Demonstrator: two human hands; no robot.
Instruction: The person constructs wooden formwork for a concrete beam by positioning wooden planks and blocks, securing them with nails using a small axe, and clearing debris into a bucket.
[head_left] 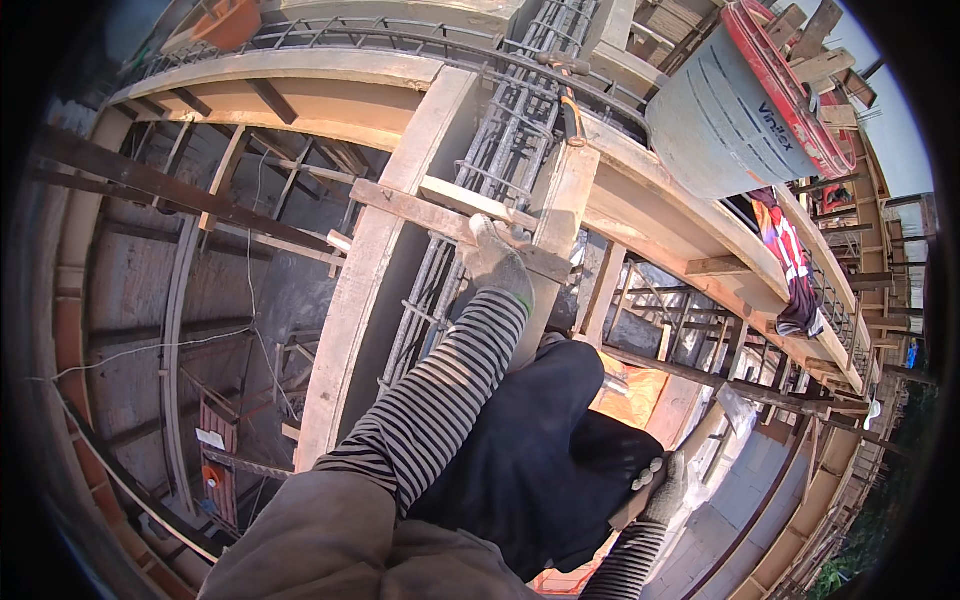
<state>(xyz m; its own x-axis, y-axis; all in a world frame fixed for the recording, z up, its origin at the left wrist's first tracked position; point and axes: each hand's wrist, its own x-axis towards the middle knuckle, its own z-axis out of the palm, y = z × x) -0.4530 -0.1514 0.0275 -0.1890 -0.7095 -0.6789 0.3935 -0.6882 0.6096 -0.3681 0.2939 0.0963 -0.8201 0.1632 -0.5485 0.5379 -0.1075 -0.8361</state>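
Partly hidden, right hand (662, 487) clutches something unclear at the hip; left hand (497, 262), gloved, grips the batten (420, 208) over rebar (500, 150).

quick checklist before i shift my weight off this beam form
1. Left hand gripping the cross plank: ok, gloved, grip closed over its edge.
2. Right hand holding on: ok, wrapped on a dark bar; how firm, cannot tell.
3. Footing: cannot tell, feet hidden under the dark trousers.
4. Drop below: not ok, open space down to the floor at left.
5. Rebar cage in the form: cannot tell whether it bears weight.
6. Grey bucket overhead on the ledge: tilted, cannot tell if secure.
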